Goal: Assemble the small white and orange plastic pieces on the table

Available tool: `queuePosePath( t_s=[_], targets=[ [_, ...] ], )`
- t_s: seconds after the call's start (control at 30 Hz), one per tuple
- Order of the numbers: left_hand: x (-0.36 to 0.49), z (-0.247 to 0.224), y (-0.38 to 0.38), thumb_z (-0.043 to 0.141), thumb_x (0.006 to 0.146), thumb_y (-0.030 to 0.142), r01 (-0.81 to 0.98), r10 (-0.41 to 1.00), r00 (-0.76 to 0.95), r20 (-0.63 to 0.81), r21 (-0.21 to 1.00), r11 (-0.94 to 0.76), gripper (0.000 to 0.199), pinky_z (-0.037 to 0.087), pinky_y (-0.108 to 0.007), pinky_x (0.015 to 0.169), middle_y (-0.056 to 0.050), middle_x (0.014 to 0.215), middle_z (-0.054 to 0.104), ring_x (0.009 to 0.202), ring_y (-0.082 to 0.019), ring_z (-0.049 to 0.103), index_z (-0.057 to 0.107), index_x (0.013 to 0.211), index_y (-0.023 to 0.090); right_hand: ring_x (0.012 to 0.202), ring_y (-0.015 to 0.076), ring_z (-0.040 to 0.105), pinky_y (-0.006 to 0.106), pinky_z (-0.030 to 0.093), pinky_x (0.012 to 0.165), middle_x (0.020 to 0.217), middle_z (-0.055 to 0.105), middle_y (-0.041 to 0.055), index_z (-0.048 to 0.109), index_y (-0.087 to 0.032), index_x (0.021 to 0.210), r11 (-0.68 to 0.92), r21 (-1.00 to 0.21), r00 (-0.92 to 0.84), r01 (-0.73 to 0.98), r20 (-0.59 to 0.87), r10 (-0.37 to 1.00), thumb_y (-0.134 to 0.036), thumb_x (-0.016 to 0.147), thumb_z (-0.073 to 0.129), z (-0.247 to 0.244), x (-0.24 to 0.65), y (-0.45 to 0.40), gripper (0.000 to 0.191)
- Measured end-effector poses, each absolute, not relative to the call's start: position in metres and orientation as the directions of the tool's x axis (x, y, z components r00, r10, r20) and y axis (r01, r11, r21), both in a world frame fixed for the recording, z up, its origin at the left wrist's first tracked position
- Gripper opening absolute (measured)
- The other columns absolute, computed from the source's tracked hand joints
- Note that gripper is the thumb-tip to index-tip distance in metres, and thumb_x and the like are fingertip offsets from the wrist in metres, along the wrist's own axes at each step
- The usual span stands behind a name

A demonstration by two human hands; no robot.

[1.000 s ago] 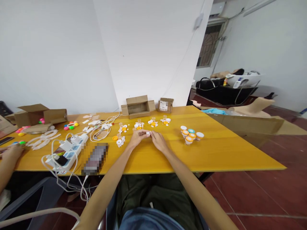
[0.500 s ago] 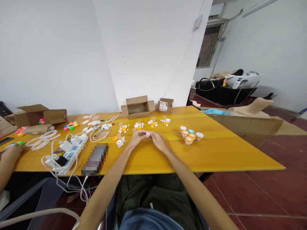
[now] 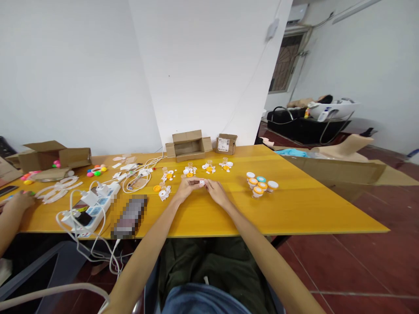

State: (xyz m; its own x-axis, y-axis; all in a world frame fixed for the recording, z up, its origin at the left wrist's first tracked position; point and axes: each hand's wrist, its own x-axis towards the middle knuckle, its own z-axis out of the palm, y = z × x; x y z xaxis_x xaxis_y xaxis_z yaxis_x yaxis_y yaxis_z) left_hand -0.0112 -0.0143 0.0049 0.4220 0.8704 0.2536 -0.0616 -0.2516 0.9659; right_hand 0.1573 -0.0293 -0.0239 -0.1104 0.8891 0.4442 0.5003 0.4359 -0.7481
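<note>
Between my two hands is a small white plastic piece with holes (image 3: 202, 183), held above the wooden table (image 3: 294, 205). My left hand (image 3: 186, 187) pinches it from the left, fingers closed on its edge. From the right, my right hand (image 3: 214, 191) grips the same piece with its fingertips. Just beyond my hands lie little groups of white perforated parts, orange discs (image 3: 189, 175) and clear cups (image 3: 208, 163). Nearer on the left sits another group with white parts (image 3: 164, 193) and an orange ring (image 3: 157, 189).
Several small lidded jars (image 3: 262, 185) stand to the right. A power strip (image 3: 98, 209) with tangled white cables and a phone (image 3: 129, 216) lie left. Cardboard boxes (image 3: 189, 148) stand by the wall. A co-worker's hand (image 3: 19, 203) is at far left.
My hands stay in nearly the same place, still holding the white piece. The co-worker's hand at the far left has shifted slightly.
</note>
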Motion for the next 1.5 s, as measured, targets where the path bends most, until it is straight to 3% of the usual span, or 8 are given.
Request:
queuePosePath(
  t_s=[0.37,0.7,0.83,1.0,1.2,1.33,1.5],
  targets=[
    [-0.010,0.007,-0.016,0.088,0.063,0.042,-0.072,0.875,0.422,0.238,0.971,-0.230,0.038,0.055,-0.042,0.095,-0.008,0.093,0.080,0.096,-0.025,0.072,0.080,0.093,0.019,0.065,0.0201,0.057,0.030,0.044,0.068,0.062,0.059,-0.0001,0.050,-0.026,0.064,0.424,-0.778,-0.119,0.462,0.420,0.900,-0.052,0.099,0.036,-0.021,0.157,-0.031,0.045],
    [-0.008,0.007,-0.016,0.088,0.062,0.041,-0.089,0.886,0.387,0.255,0.967,-0.239,0.033,0.054,-0.038,0.094,-0.006,0.090,0.079,0.093,-0.023,0.072,0.080,0.085,0.019,0.055,0.0170,0.049,0.029,0.040,0.059,0.055,0.050,-0.0023,0.050,-0.024,0.063,0.399,-0.849,-0.100,0.345,0.390,0.916,-0.064,0.094,0.032,-0.019,0.153,-0.033,0.053],
    [-0.008,0.000,-0.009,0.085,0.066,0.036,-0.052,0.906,0.339,0.254,0.966,-0.251,0.026,0.055,-0.036,0.086,-0.005,0.085,0.079,0.082,-0.021,0.071,0.079,0.085,0.018,0.051,0.0158,0.046,0.028,0.038,0.055,0.053,0.047,-0.0031,0.050,-0.024,0.062,0.376,-0.877,-0.092,0.297,0.366,0.926,-0.064,0.093,0.034,-0.017,0.152,-0.034,0.053],
    [-0.008,-0.004,-0.006,0.074,0.075,0.025,0.116,0.886,0.321,0.334,0.915,-0.386,0.009,0.054,-0.033,0.079,-0.004,0.081,0.077,0.076,-0.018,0.068,0.076,0.080,0.018,0.049,0.0153,0.046,0.028,0.039,0.053,0.052,0.047,-0.0034,0.052,-0.024,0.063,0.369,-0.891,-0.051,0.265,0.369,0.928,-0.066,0.091,0.037,-0.016,0.151,-0.034,0.053],
    [-0.010,-0.005,-0.012,0.062,0.081,0.012,0.490,0.819,0.357,0.449,0.656,-0.574,0.016,0.051,-0.032,0.079,-0.004,0.080,0.073,0.079,-0.020,0.065,0.076,0.079,0.020,0.049,0.0153,0.050,0.028,0.043,0.053,0.052,0.051,-0.0032,0.054,-0.024,0.065,0.351,-0.903,0.017,0.249,0.367,0.930,-0.064,0.090,0.043,-0.018,0.153,-0.031,0.049],
    [-0.011,-0.009,-0.013,0.060,0.085,0.014,0.603,0.810,0.358,0.465,0.546,-0.581,0.017,0.050,-0.032,0.079,-0.006,0.086,0.071,0.085,-0.022,0.064,0.075,0.083,0.021,0.050,0.0149,0.052,0.028,0.045,0.054,0.055,0.055,-0.0026,0.053,-0.024,0.064,0.362,-0.899,0.017,0.246,0.378,0.926,-0.062,0.088,0.048,-0.018,0.154,-0.031,0.044],
    [-0.011,-0.011,-0.012,0.060,0.086,0.014,0.659,0.820,0.270,0.505,0.524,-0.540,0.019,0.050,-0.035,0.082,-0.008,0.099,0.069,0.092,-0.024,0.064,0.074,0.095,0.021,0.049,0.0147,0.054,0.028,0.046,0.050,0.060,0.062,-0.0008,0.058,-0.023,0.069,0.355,-0.917,0.020,0.182,0.365,0.931,-0.059,0.082,0.055,-0.016,0.153,-0.033,0.038]
  ],
)
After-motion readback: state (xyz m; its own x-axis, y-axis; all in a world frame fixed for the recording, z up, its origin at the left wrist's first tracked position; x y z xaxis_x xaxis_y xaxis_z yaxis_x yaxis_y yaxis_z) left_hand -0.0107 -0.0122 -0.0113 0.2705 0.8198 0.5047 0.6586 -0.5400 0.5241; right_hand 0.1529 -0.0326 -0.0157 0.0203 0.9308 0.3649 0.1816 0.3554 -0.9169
